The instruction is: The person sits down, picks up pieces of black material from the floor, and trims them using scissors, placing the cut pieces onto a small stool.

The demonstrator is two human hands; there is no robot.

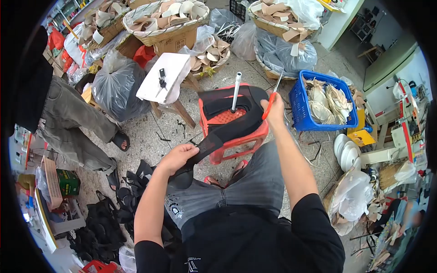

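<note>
My left hand [178, 158] pinches the near end of a long black fabric strip [234, 128], close to my left thigh. The strip curves up from there and around a white upright tube [236, 93] standing on a red plastic stool [258, 134]. My right hand [275, 112] is closed around red-handled scissors [270, 104], whose blades point up and away beside the strip's right bend. Whether the right fingers also touch the strip, I cannot tell. A dark rounded end [181, 179] hangs below my left hand.
A blue basket [298, 107] of pale pieces stands to the right. Keys lie on a white-topped wooden stool [150, 92] at the left. Black pieces [98, 227] are heaped on the floor at lower left. Another person [68, 109] stands at left; baskets [166, 36] of tan pieces stand behind.
</note>
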